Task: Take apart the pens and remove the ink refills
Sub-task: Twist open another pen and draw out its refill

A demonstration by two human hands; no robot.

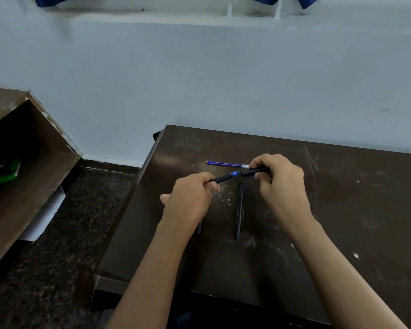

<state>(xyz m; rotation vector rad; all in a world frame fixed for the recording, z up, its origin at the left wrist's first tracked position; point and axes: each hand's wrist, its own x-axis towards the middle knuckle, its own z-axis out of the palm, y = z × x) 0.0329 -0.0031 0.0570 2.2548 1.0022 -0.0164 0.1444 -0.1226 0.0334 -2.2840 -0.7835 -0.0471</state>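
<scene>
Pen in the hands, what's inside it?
A blue ink refill shows between the pen's narrow half and wide half; the rest is covered by them, the left hand and right hand.

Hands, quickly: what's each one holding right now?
Left hand: gripping the pen's front section, blue refill showing.
Right hand: gripping the pen's black barrel.

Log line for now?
left hand grips front section; right hand grips barrel; blue refill exposed between; loose refill, black pen on table

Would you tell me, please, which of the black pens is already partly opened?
The held pen, gripped by the left hand and right hand: its halves are apart, showing the blue refill. The other pen, lying on the desk between them, is whole.
</scene>
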